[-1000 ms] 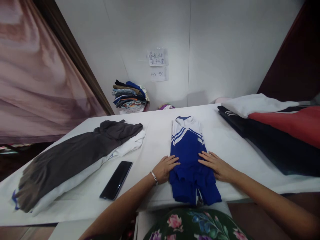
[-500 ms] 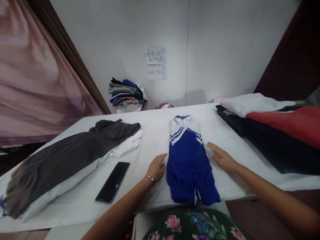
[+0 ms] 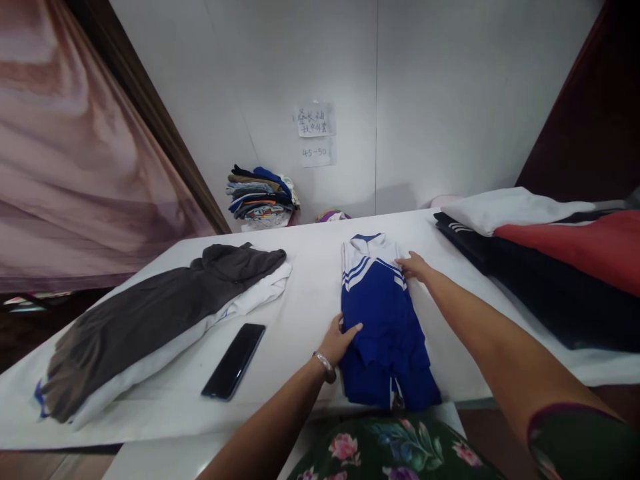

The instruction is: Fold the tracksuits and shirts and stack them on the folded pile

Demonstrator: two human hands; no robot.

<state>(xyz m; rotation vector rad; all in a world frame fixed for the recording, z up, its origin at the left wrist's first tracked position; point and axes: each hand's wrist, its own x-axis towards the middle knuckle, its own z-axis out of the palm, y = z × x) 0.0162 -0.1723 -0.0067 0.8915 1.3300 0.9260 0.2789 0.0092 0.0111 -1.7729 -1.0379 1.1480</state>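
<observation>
A blue and white zip-neck jacket (image 3: 380,307) lies folded into a narrow strip on the table in front of me, collar at the far end. White stripes cross its chest. My left hand (image 3: 341,340) grips its left edge about halfway down, thumb on top of the blue cloth and the fingers partly hidden at the side. At the right edge, beside the white shoulder part, the fingers of my right hand (image 3: 413,265) are closed on the cloth; their undersides are hidden.
A white-covered table (image 3: 310,267) bears a phone (image 3: 234,361) and dark grey garments (image 3: 150,313) over white ones at left. Dark, red and white clothes (image 3: 530,280) lie piled at right. Behind stand a clothes stack (image 3: 263,197) and a wall with paper notes (image 3: 317,127).
My left hand has moved right and slightly nearer, onto the jacket's edge. My right hand has reached forward and left to its shoulder side. The view has shifted slightly.
</observation>
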